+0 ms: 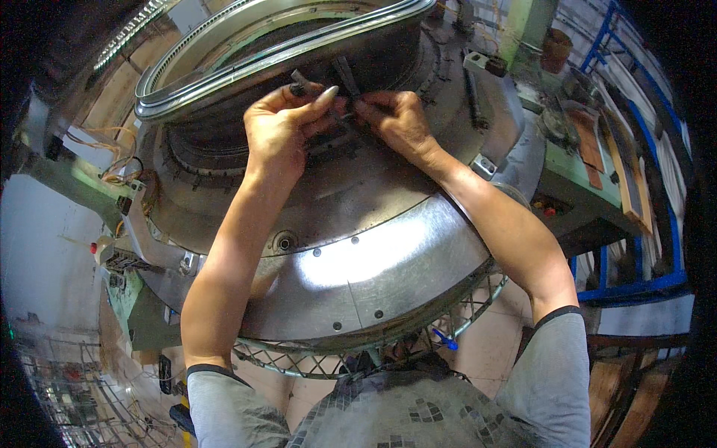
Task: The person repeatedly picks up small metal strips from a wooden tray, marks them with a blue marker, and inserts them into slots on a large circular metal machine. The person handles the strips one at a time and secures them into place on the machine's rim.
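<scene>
Both my hands work close together over a large round metal machine (343,179), just in front of its raised ring. My left hand (280,127) is closed, its thumb and fingers pinched. A short dark rod-like piece (300,78) with a greyish end sticks up from its fingers. My right hand (396,125) pinches with thumb and forefinger a little to the right, almost meeting the left. What lies between its fingertips is small, dark and hard to make out. Behind the fingertips a narrow dark strip (346,75) stands against the ring's dark wall.
A shiny metal rim (299,56) with fine teeth curves across the back. Metal brackets (485,166) stand on the machine's edge. At right is a green bench (575,179) beside a blue rack (635,287). Orange cables (112,168) hang at left. Below the machine's front edge runs a lattice guard (299,362).
</scene>
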The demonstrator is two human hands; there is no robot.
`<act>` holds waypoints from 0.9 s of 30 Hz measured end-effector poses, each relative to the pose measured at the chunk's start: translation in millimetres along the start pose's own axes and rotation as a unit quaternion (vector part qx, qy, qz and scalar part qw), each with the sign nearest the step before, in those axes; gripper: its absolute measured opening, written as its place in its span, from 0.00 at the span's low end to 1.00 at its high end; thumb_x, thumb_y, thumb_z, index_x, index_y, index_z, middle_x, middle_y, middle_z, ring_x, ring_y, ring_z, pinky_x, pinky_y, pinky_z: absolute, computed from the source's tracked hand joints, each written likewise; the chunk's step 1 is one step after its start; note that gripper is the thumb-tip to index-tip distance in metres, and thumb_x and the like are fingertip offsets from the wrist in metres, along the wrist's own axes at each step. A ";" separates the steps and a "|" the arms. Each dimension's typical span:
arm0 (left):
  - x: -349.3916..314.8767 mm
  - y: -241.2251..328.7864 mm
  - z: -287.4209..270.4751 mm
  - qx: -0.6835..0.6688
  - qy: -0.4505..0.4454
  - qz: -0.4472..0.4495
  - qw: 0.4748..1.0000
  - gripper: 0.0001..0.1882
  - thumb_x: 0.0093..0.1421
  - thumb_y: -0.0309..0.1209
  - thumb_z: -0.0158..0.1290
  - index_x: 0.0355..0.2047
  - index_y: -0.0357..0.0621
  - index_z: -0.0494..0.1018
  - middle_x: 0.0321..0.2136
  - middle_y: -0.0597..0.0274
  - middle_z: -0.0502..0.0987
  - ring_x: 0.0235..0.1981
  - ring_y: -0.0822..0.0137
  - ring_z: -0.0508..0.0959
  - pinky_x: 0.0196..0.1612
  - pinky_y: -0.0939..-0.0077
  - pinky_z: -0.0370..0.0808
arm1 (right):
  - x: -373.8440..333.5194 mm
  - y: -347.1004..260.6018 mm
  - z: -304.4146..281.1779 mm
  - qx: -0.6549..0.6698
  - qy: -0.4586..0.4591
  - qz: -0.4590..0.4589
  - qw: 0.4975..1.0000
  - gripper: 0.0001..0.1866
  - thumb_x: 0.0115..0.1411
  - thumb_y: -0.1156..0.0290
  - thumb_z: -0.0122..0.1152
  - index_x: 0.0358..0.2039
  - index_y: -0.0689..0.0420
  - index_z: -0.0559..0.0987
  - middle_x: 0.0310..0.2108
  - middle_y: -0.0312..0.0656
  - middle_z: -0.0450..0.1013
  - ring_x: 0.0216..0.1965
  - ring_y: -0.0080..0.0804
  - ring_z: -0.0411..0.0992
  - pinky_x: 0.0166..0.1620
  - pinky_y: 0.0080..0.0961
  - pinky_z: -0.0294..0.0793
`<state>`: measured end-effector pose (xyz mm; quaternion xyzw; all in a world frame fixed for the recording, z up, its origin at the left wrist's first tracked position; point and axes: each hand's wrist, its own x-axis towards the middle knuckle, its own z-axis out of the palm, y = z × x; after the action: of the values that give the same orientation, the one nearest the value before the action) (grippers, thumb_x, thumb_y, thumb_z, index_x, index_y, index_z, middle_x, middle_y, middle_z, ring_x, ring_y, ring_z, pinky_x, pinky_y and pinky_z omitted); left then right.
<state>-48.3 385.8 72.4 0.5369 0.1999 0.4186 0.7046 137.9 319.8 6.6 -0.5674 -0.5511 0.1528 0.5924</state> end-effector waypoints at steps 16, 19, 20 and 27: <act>-11.4 -15.4 1.2 0.674 -0.033 0.387 0.628 0.12 0.43 0.14 0.54 0.29 0.39 0.79 0.55 0.48 0.76 0.38 0.46 0.83 0.40 0.60 0.83 | -0.2 0.0 1.0 -0.024 0.026 -0.034 0.999 0.10 0.57 0.67 0.66 0.35 0.59 0.87 0.31 0.49 0.83 0.29 0.28 0.79 0.37 0.29 0.78; -11.4 -15.9 1.3 0.675 -0.038 0.385 0.628 0.12 0.41 0.15 0.55 0.28 0.38 0.79 0.58 0.48 0.74 0.38 0.46 0.84 0.39 0.60 0.83 | 0.3 0.9 0.9 -0.026 0.032 -0.046 0.998 0.11 0.57 0.66 0.66 0.35 0.59 0.87 0.32 0.50 0.83 0.30 0.29 0.80 0.37 0.29 0.78; -11.0 -15.9 1.3 0.677 -0.041 0.390 0.623 0.11 0.40 0.15 0.55 0.27 0.38 0.79 0.59 0.48 0.73 0.36 0.46 0.84 0.38 0.60 0.83 | 0.3 1.0 0.9 -0.031 0.035 -0.048 0.998 0.11 0.57 0.66 0.67 0.35 0.59 0.87 0.32 0.50 0.83 0.29 0.29 0.80 0.37 0.29 0.78; -9.7 -16.3 2.1 0.673 -0.044 0.381 0.633 0.11 0.44 0.15 0.53 0.27 0.39 0.80 0.59 0.51 0.74 0.38 0.46 0.84 0.40 0.61 0.83 | 0.0 0.0 0.8 -0.037 0.039 -0.045 0.998 0.10 0.58 0.65 0.67 0.34 0.59 0.87 0.31 0.50 0.82 0.29 0.30 0.80 0.36 0.30 0.78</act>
<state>-46.1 375.6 56.4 0.9084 0.1724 0.3753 -0.0658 137.2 320.2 6.4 -0.5693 -0.5579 0.0835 0.5981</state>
